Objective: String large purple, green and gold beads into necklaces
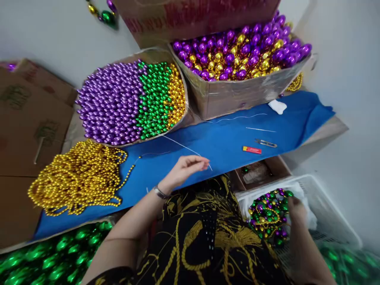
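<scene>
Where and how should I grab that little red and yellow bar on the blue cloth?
Perhaps pinch the red and yellow bar across its narrow middle, from above on its near side: it's slim, lying flat, with metal snips just beyond.

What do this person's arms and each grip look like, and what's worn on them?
Left grip: ungloved, with a silvery wristband; a black sleeve with gold marks shows higher up that arm. Right grip: ungloved and blurred, no band visible; right forearm bare.

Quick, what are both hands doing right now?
Left hand: closed, pinching a thin white strand.
Right hand: at the multicoloured beads; too blurred to tell if it grips.
</scene>
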A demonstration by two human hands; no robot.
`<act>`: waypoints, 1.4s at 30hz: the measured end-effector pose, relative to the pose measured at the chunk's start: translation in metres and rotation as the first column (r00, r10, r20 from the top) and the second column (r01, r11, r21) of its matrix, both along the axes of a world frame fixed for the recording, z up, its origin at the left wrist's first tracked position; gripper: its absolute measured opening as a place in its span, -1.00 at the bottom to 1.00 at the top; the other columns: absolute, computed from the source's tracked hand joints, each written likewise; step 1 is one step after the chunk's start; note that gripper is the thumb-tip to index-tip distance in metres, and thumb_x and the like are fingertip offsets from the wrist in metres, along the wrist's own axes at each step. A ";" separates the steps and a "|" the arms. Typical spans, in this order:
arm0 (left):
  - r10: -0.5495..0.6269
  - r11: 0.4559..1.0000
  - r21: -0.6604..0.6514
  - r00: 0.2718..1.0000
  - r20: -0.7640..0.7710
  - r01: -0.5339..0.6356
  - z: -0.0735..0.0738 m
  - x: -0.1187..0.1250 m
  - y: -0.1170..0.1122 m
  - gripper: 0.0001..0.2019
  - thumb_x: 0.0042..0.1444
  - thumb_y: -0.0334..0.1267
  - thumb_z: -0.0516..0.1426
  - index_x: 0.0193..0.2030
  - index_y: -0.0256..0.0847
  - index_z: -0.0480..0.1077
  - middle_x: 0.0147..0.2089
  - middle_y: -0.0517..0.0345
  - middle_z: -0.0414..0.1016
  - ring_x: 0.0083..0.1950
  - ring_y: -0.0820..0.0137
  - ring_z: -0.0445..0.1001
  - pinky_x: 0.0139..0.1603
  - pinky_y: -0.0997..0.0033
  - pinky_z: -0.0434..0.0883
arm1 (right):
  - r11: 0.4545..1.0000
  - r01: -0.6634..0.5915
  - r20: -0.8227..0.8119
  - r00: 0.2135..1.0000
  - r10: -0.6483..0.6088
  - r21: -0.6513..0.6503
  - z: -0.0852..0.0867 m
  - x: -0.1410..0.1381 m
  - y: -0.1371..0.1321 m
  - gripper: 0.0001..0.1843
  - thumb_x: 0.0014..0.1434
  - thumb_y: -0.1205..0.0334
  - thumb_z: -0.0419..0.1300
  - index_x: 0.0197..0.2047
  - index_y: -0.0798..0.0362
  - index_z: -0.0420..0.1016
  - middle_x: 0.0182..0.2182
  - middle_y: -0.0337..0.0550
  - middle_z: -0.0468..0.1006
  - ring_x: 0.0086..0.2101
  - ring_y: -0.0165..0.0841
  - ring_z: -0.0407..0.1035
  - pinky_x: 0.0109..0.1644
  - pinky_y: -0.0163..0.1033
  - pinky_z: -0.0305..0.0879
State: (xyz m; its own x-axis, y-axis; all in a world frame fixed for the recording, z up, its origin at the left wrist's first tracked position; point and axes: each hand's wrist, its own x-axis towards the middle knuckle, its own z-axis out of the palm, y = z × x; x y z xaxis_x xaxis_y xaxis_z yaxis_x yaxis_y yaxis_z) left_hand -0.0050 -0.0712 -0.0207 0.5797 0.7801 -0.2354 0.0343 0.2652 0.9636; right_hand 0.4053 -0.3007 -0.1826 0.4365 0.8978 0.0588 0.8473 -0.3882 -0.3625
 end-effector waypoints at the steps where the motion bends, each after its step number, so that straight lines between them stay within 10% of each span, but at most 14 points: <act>1: -0.051 0.999 -0.012 0.999 -0.004 0.050 -0.003 0.003 -0.004 -0.70 0.12 -0.10 0.29 -0.09 -0.26 0.58 -0.12 -0.04 0.66 -0.10 0.34 0.62 0.01 0.32 0.55 | 0.994 0.090 0.008 0.996 -0.091 0.065 0.005 0.001 0.017 -0.16 0.26 -0.18 -0.50 -0.14 0.03 0.53 -0.70 -0.14 0.28 -0.68 -0.09 0.32 -0.60 0.01 0.25; 5: -0.234 0.972 0.017 0.970 -0.068 0.235 -0.005 0.016 -0.009 -0.71 0.20 -0.12 0.22 -0.04 -0.25 0.56 -0.07 -0.03 0.65 -0.05 0.35 0.61 0.09 0.28 0.52 | 0.946 0.215 -0.007 0.975 -0.220 0.242 0.045 0.000 0.093 -0.32 0.33 -0.17 -0.22 0.11 0.17 0.44 -0.22 0.14 0.60 -0.27 -0.18 0.53 -0.16 -0.07 0.47; 11: -0.255 0.945 0.183 0.961 -0.102 0.270 -0.023 0.039 -0.005 -0.63 0.27 -0.17 0.13 0.17 -0.23 0.42 0.17 -0.13 0.52 0.05 0.30 0.59 0.07 0.23 0.55 | 0.954 -0.181 -0.199 0.952 0.231 0.241 0.117 -0.059 0.191 -0.55 0.30 -0.07 0.03 -0.05 0.05 0.58 -0.14 0.03 0.63 -0.21 -0.22 0.52 -0.06 -0.11 0.42; 15: -0.260 0.733 0.544 0.906 -0.333 0.410 -0.041 0.045 -0.017 -0.61 0.29 -0.29 0.07 0.25 -0.21 0.33 0.26 -0.14 0.43 0.23 0.22 0.47 0.23 0.07 0.47 | 0.828 -0.561 -0.654 0.637 0.408 -0.030 0.119 -0.121 0.209 -0.45 0.30 -0.23 -0.02 -0.04 0.02 0.55 -0.30 -0.13 0.64 -0.49 -0.39 0.43 -0.36 -0.25 0.39; 18: -0.236 0.592 0.657 0.880 -0.413 0.467 -0.047 0.043 -0.024 -0.59 0.31 -0.33 0.03 0.28 -0.24 0.29 0.31 -0.17 0.37 0.32 0.19 0.38 0.30 0.03 0.41 | 0.773 -0.630 -0.751 0.546 0.372 -0.075 0.108 -0.145 0.214 -0.36 0.27 -0.33 -0.04 -0.13 0.05 0.56 -0.30 -0.11 0.63 -0.49 -0.43 0.39 -0.39 -0.29 0.34; 22: -0.220 0.668 0.638 0.921 -0.322 0.382 -0.045 0.033 -0.023 -0.59 0.31 -0.30 0.03 0.28 -0.24 0.30 0.24 -0.16 0.44 0.21 0.25 0.48 0.21 0.12 0.48 | 0.712 -0.699 -0.842 0.419 0.339 -0.062 0.103 -0.147 0.213 -0.34 0.24 -0.36 -0.01 -0.14 0.09 0.53 -0.37 -0.14 0.57 -0.49 -0.46 0.34 -0.38 -0.30 0.32; 25: -0.187 0.779 0.547 0.946 -0.264 0.306 -0.046 0.023 -0.019 -0.60 0.32 -0.24 0.05 0.26 -0.23 0.34 0.11 -0.10 0.53 -0.02 0.32 0.58 -0.01 0.25 0.55 | 0.744 -0.658 -0.798 0.510 0.323 -0.120 0.107 -0.125 0.197 -0.40 0.19 -0.37 0.05 -0.30 0.06 0.45 -0.50 -0.20 0.49 -0.50 -0.42 0.35 -0.39 -0.29 0.31; 29: -0.082 0.773 0.556 0.917 -0.391 0.306 -0.055 0.001 -0.013 -0.57 0.32 -0.22 0.02 0.29 -0.22 0.32 0.15 -0.12 0.51 -0.04 0.30 0.58 -0.01 0.25 0.52 | 0.828 -0.509 -0.326 0.844 0.426 -0.234 0.109 -0.064 0.165 -0.40 0.20 -0.38 -0.03 -0.41 -0.03 0.47 -0.58 -0.15 0.46 -0.57 -0.33 0.33 -0.45 -0.20 0.23; 32: 0.060 0.741 0.582 0.830 -0.555 0.336 -0.059 -0.031 -0.002 -0.54 0.31 -0.22 0.01 0.34 -0.16 0.26 0.15 -0.09 0.52 -0.05 0.27 0.58 -0.03 0.23 0.52 | 0.880 -0.311 0.139 0.915 0.380 -0.358 0.103 -0.036 0.157 -0.37 0.10 -0.39 0.07 -0.04 -0.09 0.58 -0.67 -0.06 0.43 -0.71 -0.17 0.24 -0.58 -0.12 0.05; 35: 0.344 0.741 0.599 0.595 -0.726 0.303 -0.056 -0.076 0.017 -0.63 0.35 -0.24 -0.05 0.19 -0.20 0.41 0.05 -0.12 0.56 0.00 0.19 0.53 -0.02 0.18 0.47 | 0.894 -0.382 0.260 0.862 0.436 -0.233 0.101 -0.066 0.165 -0.41 0.26 -0.23 -0.01 0.18 -0.10 0.47 -0.40 0.08 0.61 -0.56 -0.08 0.42 -0.53 -0.07 0.18; 39: 0.573 0.705 0.610 0.218 -0.790 0.361 -0.060 -0.127 0.047 -0.64 0.31 -0.34 -0.06 0.13 -0.25 0.43 0.25 -0.26 0.38 0.23 -0.05 0.30 0.07 -0.03 0.32 | 0.729 -0.684 0.067 0.726 0.685 -0.042 0.104 -0.160 0.188 -0.57 0.40 0.01 -0.07 0.03 -0.04 0.55 -0.14 -0.04 0.63 -0.20 -0.21 0.53 -0.22 -0.17 0.40; 42: 0.553 0.682 0.551 0.155 -0.819 0.481 -0.073 -0.143 0.059 -0.64 0.30 -0.40 -0.12 0.02 -0.28 0.47 0.29 -0.25 0.33 0.29 -0.10 0.21 0.10 -0.09 0.23 | 0.584 -0.806 0.098 0.576 0.812 -0.096 0.100 -0.216 0.204 -0.62 0.40 0.18 -0.06 0.10 -0.07 0.52 -0.15 -0.08 0.61 -0.17 -0.26 0.49 -0.23 -0.22 0.35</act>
State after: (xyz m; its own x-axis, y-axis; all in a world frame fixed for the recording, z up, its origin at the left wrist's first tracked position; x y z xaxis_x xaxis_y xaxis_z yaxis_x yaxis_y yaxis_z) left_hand -0.1480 -0.0125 -0.0937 0.2620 0.9650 -0.0069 0.9643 -0.2621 -0.0367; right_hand 0.1895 -0.0968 -0.0826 -0.4805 0.8769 0.0147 0.8500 0.4698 -0.2383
